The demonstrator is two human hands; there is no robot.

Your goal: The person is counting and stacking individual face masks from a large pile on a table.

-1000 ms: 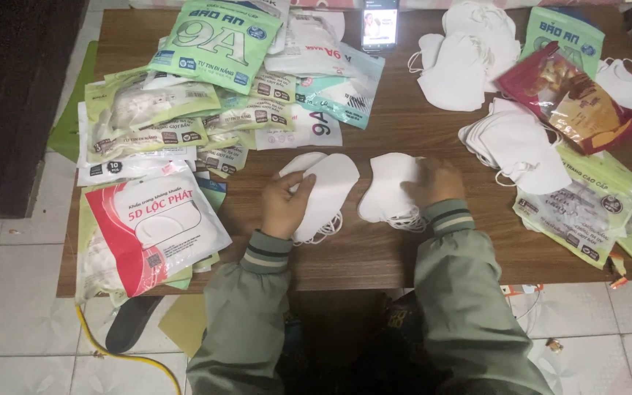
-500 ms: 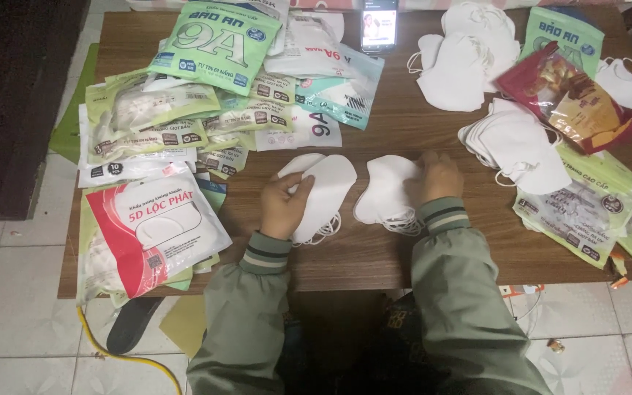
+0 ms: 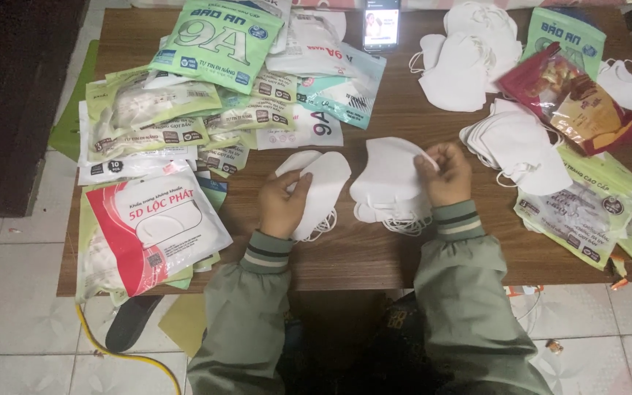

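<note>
My left hand [image 3: 281,205] rests on a small pile of white folded face masks [image 3: 323,183] lying on the brown wooden table [image 3: 374,252], fingers pressing its left edge. My right hand [image 3: 444,174] pinches the upper right corner of the top mask of a second white stack [image 3: 389,179], lifting that corner slightly. Ear loops spill out below both piles. Both arms wear grey-green sleeves with striped cuffs.
Many flat mask packets, green, white and one red and white [image 3: 148,230], cover the table's left half. Loose white masks [image 3: 513,143] lie in heaps at the right, beside a red snack bag [image 3: 576,102] and more packets. A lit phone [image 3: 382,25] stands at the far edge.
My right hand has shifted to the upper right corner of the right stack and lifted the top mask's edge. My left hand stays on the left pile.
</note>
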